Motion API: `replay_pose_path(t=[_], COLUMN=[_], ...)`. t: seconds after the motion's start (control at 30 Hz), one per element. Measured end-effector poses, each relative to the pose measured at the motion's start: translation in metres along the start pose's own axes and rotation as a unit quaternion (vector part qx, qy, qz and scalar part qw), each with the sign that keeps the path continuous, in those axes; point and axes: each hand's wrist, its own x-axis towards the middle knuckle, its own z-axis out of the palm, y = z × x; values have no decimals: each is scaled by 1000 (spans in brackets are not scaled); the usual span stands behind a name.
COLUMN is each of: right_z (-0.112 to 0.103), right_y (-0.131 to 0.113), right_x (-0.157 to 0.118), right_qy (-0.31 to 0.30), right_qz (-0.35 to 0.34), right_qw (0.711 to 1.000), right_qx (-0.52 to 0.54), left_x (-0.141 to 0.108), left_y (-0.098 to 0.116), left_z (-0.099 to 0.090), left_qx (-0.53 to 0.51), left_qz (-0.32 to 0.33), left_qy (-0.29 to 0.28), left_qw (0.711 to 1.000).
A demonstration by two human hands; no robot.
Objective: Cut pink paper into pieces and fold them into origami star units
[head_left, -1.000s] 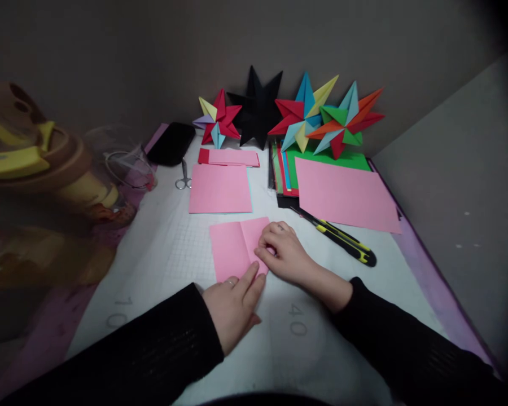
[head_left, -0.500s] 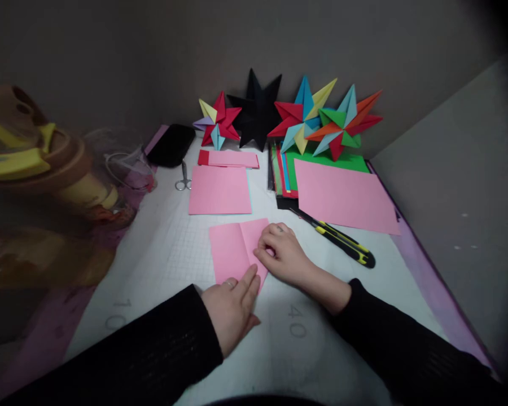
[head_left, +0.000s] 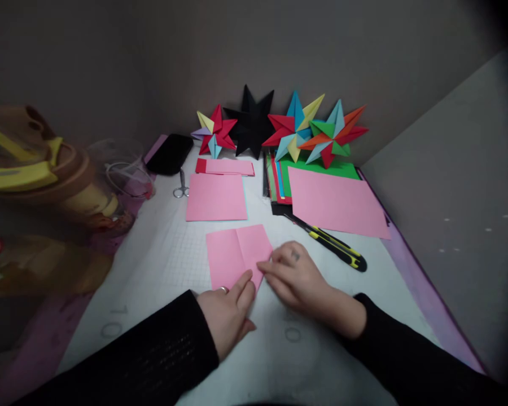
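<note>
A pink sheet of origami paper (head_left: 225, 255) with a crease down its middle lies on the white gridded mat, its lower right part folded over. My left hand (head_left: 227, 313) rests on its lower edge with the fingers stretched out and lying flat, a ring on one finger. At the sheet's right edge, my right hand (head_left: 298, 276) has its fingers curled together, with the index tip pressing on the fold. What lies beneath those fingers is partly hidden. Behind the sheet sits a stack of pink squares (head_left: 217, 197).
Right of my hands lies a black-and-yellow utility knife (head_left: 336, 248), beside a large pink sheet (head_left: 338, 203) on coloured paper. Small scissors (head_left: 181, 189), a black phone (head_left: 170, 154) and folded paper stars (head_left: 250, 124) stand farther back. A brown-and-yellow tumbler (head_left: 68, 169) is on the left.
My right hand has slid down along the paper's right edge, toward me. My left hand stays on the lower edge. The whole view has shifted slightly.
</note>
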Motion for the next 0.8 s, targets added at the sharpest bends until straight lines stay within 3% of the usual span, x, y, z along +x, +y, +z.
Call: replay_pose_path(t=[0.1, 0.17, 0.37, 0.57, 0.7, 0.8], right_z=[-1, 1, -1, -2, 2, 3], right_y=[-9, -10, 5, 15, 15, 9], right_x=[-17, -23, -21, -17, -17, -20], right_qy=[-95, -123, -83, -86, -73, -62], right_qz=[-41, -38, 28, 86, 73, 21], right_qw=[993, 988, 982, 965, 962, 971], right_qx=[-60, -86, -168, -233, -251, -231], left_x=[0, 1, 1, 2, 1, 1], left_y=[0, 1, 6, 5, 1, -3], left_z=[1, 1, -9, -15, -15, -15], left_qx=[12, 24, 50, 47, 27, 8], left_qz=[-2, -1, -23, -34, -26, -23], left_qy=[-3, -11, -21, -14, -11, -17], left_qw=[1000, 1000, 998, 998, 999, 1000])
